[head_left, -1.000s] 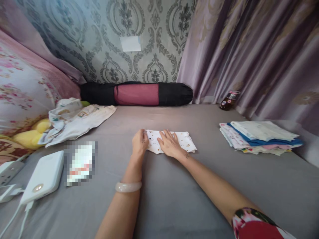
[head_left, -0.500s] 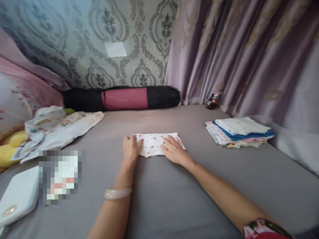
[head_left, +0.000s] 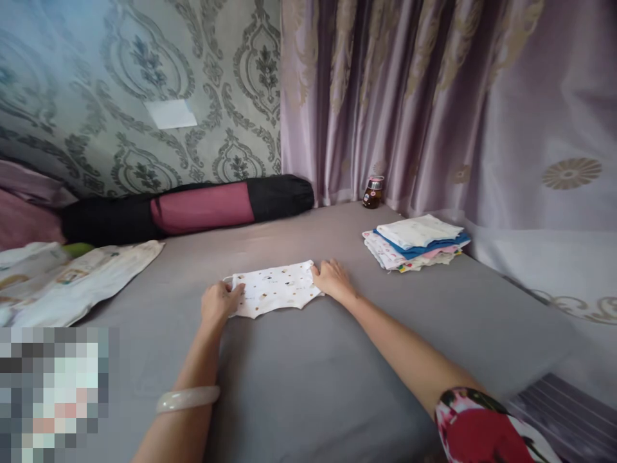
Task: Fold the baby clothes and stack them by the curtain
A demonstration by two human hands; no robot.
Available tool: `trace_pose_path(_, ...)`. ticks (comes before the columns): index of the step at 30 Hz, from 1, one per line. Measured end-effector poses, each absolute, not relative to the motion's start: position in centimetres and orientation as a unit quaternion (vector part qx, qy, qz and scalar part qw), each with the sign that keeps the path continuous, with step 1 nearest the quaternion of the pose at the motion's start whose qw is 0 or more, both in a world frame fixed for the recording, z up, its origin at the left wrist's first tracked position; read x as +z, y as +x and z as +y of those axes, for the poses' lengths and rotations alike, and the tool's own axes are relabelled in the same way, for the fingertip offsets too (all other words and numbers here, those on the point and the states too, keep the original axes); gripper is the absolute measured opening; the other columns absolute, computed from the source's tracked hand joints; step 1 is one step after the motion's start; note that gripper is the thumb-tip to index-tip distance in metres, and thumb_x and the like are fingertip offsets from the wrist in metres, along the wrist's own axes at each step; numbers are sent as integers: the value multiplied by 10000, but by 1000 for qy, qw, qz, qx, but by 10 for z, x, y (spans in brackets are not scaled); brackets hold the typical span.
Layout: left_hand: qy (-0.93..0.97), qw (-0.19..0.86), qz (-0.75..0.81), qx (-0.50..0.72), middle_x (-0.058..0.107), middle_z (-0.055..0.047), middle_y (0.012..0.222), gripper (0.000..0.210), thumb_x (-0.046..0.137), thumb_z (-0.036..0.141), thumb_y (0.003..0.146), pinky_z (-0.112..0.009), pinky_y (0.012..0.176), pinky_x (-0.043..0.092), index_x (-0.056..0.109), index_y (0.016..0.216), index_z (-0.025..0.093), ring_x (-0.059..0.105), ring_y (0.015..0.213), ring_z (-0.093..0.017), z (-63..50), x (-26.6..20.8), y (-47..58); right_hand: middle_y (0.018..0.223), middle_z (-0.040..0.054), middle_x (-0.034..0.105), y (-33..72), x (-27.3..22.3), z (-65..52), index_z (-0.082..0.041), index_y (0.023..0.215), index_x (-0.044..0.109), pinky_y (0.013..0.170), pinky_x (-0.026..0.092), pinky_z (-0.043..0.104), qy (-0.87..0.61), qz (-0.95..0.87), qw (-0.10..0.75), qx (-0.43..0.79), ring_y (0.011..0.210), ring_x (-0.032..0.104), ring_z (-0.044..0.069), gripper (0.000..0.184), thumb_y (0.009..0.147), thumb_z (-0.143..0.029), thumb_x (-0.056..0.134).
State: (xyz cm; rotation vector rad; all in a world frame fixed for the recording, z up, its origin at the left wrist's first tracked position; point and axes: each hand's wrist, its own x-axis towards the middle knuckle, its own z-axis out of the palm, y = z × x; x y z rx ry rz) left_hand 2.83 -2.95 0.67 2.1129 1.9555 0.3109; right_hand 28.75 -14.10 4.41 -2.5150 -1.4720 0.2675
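A folded white cloth garment (head_left: 272,289) with small brown and dark prints lies on the grey bed sheet (head_left: 299,360), its lower edge wavy. My left hand (head_left: 220,301) is closed on its left end, thumb on top and fingers at the edge. At the opposite end, my right hand (head_left: 332,280) pinches the upper right corner, with the fingers partly curled out of sight. To the right of that hand is a stack of folded clothes (head_left: 417,239), white on top with blue, pink and patterned layers beneath.
A long black and maroon bag (head_left: 202,207) lies along the wall. By the curtain (head_left: 385,83) stands a small brown bottle (head_left: 373,193). Loose printed clothes (head_left: 106,276) spread at the left, near a blurred-out item (head_left: 62,392). Striped fabric (head_left: 563,411) shows at lower right.
My right hand has gone from lying spread on the garment to pinching its right end. My left hand stays at the left end. The view has turned right.
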Motion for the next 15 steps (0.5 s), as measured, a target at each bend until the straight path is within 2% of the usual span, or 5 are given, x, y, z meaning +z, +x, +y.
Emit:
trace_pose_path(4,697,175,686,115,691,-97,675,302,538,474,788,-302,632,422,625,770,185,673,747,-279,-31,19,33,1230,198,602,285,42,-131,-110,1163,630,918,409,331,-847,-504,116,124,1162,549,272,411,911,-384,456)
trace_pose_path(7,674,221,690,142,618,-39,539,242,606,419,751,-278,594,413,616,724,180,652,639,-240,-35,29,36,1139,179,661,292,42,-123,-134,1023,680,831,430,282,-836,-487,161,196,1096,591,256,311,872,-364,536)
trace_pose_path(11,611,317,702,183,528,6,453,221,671,370,707,-257,517,384,607,636,171,579,520,-187,-38,41,38,826,93,715,299,47,-120,-157,789,676,588,400,211,-817,-455,213,283,778,641,172,243,865,-355,557)
trace_pose_path(15,545,399,709,200,433,37,395,288,704,388,687,-239,450,311,564,562,169,452,419,-123,-35,50,35,554,13,590,302,55,-126,-160,654,610,438,295,196,-801,-435,242,334,486,494,96,329,887,-375,521)
